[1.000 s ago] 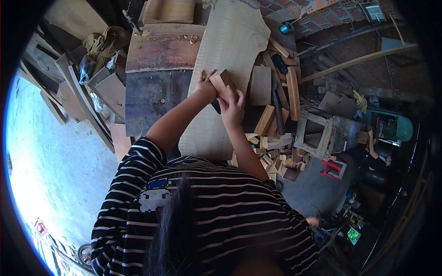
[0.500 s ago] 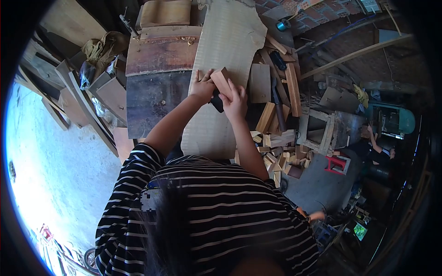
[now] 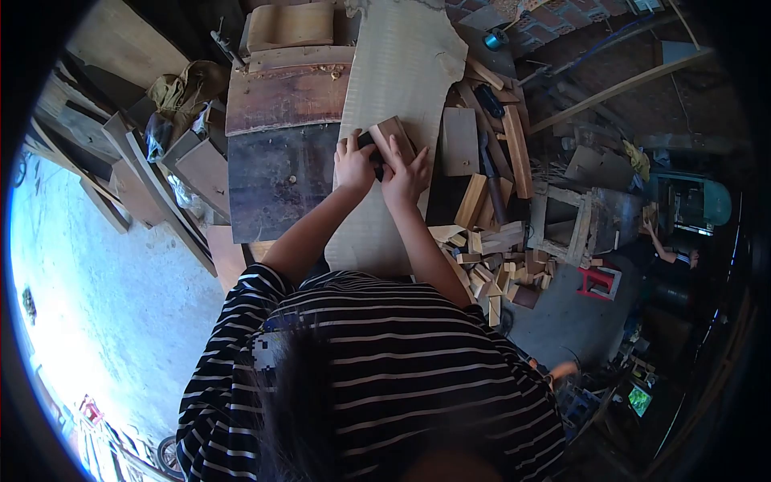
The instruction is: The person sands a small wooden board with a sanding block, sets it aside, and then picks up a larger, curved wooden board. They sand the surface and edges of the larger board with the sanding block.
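Over the long pale board [image 3: 377, 233], my right hand [image 3: 404, 177] grips a short wooden block [image 3: 393, 132], its fingers laid along the block's top and side. Close on the left, my left hand [image 3: 355, 165] has its fingers bent around a small black object [image 3: 371, 147] that touches the block's left side. Much of that black object is covered by the hands and the block, so its kind cannot be made out.
Wood offcuts [image 3: 502, 273] are heaped right of the board, near a dark-handled tool [image 3: 491, 189] and a small flat panel [image 3: 460, 140]. A dark panel [image 3: 281, 185] lies left. Far right are a red stool [image 3: 598, 283] and another person [image 3: 662, 249].
My left hand has shifted down and curled its fingers, which were stretched out before. The black object sits higher, beside the block. My right hand's fingers have spread farther over the block.
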`<state>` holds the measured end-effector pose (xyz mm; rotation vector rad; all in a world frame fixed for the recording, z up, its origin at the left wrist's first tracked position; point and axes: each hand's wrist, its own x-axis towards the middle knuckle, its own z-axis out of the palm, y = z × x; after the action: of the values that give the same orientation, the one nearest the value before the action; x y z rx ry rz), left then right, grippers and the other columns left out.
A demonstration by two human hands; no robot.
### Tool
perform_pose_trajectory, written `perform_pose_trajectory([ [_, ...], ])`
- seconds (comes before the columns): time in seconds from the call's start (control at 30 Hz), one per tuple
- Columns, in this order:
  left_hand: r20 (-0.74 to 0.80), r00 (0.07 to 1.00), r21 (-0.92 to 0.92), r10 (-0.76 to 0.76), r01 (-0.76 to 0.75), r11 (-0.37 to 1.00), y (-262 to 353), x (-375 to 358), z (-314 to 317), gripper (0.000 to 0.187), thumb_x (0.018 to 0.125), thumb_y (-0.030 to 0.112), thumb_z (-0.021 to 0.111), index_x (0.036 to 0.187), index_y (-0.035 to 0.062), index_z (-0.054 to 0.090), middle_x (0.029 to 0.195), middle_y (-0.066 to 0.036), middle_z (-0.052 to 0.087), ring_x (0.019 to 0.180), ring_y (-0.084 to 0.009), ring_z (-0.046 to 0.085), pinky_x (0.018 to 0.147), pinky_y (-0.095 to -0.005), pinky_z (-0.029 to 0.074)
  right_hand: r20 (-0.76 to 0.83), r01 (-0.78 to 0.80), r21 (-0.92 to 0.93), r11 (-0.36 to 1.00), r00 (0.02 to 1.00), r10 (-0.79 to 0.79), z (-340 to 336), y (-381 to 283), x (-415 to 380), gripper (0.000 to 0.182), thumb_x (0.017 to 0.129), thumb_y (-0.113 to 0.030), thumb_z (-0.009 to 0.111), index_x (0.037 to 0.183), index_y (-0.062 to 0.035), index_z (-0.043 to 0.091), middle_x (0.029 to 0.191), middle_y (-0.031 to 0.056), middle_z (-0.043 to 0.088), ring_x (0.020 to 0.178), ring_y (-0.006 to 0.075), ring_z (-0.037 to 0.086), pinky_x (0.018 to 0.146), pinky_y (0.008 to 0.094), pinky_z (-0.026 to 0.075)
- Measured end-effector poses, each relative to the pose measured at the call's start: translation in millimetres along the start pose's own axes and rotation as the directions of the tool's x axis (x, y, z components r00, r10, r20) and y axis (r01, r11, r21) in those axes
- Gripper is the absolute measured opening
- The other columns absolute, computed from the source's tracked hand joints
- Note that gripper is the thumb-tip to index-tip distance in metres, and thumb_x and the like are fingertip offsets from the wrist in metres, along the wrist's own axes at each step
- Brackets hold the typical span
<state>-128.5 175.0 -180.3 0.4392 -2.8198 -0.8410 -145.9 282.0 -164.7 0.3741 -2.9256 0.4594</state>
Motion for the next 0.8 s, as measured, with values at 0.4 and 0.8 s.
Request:
perform_pose_trajectory([
  [0.4, 0.276, 0.906, -0.374, -0.322, 0.409, 0.832, 3.1, 14.4, 14.5, 0.055, 0.067, 0.013, 0.072, 0.105, -0.0060, 0.037, 0.092, -0.031, 0.061, 0.090, -0.0455, 0.061, 0.079, -0.0477, 0.051, 0.004, -0.021, 0.529, 0.849, 1.000, 0.022, 13.5, 23.2, 3.3, 0.090, 0.068, -0.015, 0.074, 0.144, -0.0079, 0.026, 0.122, 0.0215, 0.047, 0.113, 0.0414, 0.046, 0.097, 0.0487, 0.036],
  [0.8, 0.534, 0.783, -0.572, -0.319, 0.612, 0.545, 13.5, 33.9, -1.3, 0.036, 0.075, 0.004, 0.063, 0.100, -0.0127, 0.044, 0.082, -0.018, 0.063, 0.061, -0.0220, 0.066, 0.048, -0.0298, 0.055, 0.385, -0.422, 0.660, 0.622, 0.901, 0.203, 5.4, 37.9, 20.2, 0.112, 0.060, -0.032, 0.083, 0.143, 0.0013, 0.016, 0.138, 0.0274, 0.034, 0.129, 0.0377, 0.035, 0.106, 0.0430, 0.031],
])
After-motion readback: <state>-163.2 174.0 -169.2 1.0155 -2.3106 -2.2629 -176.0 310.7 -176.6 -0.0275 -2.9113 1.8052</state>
